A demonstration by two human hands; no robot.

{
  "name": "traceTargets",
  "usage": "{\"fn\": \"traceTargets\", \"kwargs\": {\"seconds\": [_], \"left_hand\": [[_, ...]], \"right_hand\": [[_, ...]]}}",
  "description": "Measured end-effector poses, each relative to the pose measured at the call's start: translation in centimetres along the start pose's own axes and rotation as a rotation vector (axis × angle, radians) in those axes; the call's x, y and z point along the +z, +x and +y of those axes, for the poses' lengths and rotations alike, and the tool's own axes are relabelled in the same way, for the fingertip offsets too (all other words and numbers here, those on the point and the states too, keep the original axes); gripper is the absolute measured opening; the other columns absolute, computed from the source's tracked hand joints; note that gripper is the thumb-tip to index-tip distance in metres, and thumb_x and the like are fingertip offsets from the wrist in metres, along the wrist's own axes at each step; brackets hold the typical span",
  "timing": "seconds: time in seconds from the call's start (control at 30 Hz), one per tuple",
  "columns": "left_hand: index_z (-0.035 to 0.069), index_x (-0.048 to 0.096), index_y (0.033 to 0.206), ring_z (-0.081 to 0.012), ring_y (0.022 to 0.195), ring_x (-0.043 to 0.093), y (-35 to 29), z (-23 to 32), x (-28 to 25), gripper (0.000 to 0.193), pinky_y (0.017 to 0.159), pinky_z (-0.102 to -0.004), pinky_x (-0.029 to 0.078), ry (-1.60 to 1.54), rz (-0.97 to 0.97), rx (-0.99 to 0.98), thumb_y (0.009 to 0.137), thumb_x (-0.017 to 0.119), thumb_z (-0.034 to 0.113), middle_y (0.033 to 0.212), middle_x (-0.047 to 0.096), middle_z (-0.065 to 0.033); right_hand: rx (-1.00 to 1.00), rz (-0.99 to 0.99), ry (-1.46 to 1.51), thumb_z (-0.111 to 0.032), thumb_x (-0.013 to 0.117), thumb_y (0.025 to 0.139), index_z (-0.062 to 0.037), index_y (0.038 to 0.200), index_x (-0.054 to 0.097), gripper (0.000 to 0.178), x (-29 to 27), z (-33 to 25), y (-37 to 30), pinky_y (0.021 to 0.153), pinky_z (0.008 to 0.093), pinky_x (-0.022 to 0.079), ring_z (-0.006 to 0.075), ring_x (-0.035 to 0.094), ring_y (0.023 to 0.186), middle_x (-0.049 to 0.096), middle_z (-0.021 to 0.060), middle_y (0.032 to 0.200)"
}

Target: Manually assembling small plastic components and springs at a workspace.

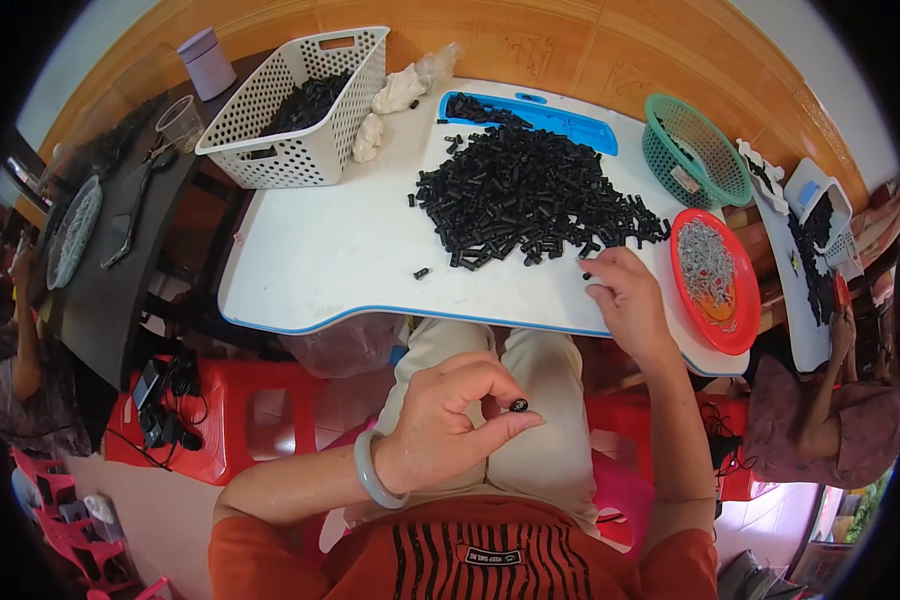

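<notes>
My left hand (450,425), over my lap, pinches a small black cylindrical plastic part (519,405) between thumb and forefinger. One round end of that part faces up. My right hand (625,295) is at the near right edge of a big pile of black cylindrical parts (530,190) on the white table (320,250). Its thumb and forefinger close on a small dark piece (587,276), too small to make out well. Just right of this hand, a red oval tray (685,285) holds many small silvery metal pieces (705,255).
One loose black part (421,273) lies left of the pile. Behind are a blue tray (580,128), a green basket (730,185) and a white perforated basket (300,160) of black parts. A dark table (130,220) is at left. People (820,420) sit on both sides.
</notes>
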State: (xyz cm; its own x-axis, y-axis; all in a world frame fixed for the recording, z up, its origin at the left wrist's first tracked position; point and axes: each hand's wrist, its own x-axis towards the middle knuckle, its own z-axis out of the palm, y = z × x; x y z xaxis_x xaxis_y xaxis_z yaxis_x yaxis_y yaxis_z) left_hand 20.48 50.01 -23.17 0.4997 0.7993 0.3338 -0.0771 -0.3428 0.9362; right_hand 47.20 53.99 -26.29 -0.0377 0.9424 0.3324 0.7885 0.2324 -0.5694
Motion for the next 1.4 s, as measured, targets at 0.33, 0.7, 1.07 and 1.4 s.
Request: {"fn": "traceTargets", "kwargs": {"seconds": [0.33,0.7,1.07,1.4], "left_hand": [[0.003,0.062,0.078,-0.0127,0.064,0.059,0.9,-0.5,0.9,0.020,0.060,-0.0244,0.046,0.030,0.003,-0.022,0.070,0.081,0.003,0.075,0.062,-0.0061],[0.003,0.062,0.078,-0.0134,0.064,0.059,1.1,-0.1,1.1,0.019,0.060,-0.0250,0.046,0.047,-0.002,-0.018,0.071,0.080,0.004,0.074,0.062,-0.0059],[0.003,0.062,0.078,-0.0135,0.064,0.059,0.9,-0.3,1.4,0.019,0.060,-0.0248,0.045,0.056,-0.002,-0.026,0.072,0.079,0.004,0.074,0.062,-0.0058],[0.002,0.062,0.080,-0.0112,0.062,0.056,0.2,-0.1,1.0,0.017,0.058,-0.0235,0.045,0.007,0.016,0.006,0.073,0.077,0.001,0.073,0.059,-0.0047]], "right_hand": [[-0.079,0.187,0.054,0.006,0.062,0.079,-0.0007,0.088,0.067,0.012,-0.5,2.5,0.1,0.065,0.0310,0.052,0.0221,0.063,0.074,0.063,0.0096,0.083],[0.330,-0.174,1.380,0.006,0.054,0.087,0.0057,0.113,0.061,0.026,-3.7,-3.7,-0.8,0.076,0.0374,0.060,0.0180,0.064,0.080,0.059,0.0090,0.093],[0.219,-0.143,1.411,-0.017,0.048,0.099,0.0030,0.104,0.057,0.022,-3.5,-4.2,-1.7,0.060,0.0316,0.054,0.0138,0.056,0.071,0.056,0.0069,0.082],[0.278,-0.128,1.390,-0.021,0.049,0.100,0.0024,0.103,0.057,0.025,-3.0,-7.0,-2.7,0.054,0.0262,0.050,0.0099,0.053,0.065,0.053,0.0042,0.078]]}}
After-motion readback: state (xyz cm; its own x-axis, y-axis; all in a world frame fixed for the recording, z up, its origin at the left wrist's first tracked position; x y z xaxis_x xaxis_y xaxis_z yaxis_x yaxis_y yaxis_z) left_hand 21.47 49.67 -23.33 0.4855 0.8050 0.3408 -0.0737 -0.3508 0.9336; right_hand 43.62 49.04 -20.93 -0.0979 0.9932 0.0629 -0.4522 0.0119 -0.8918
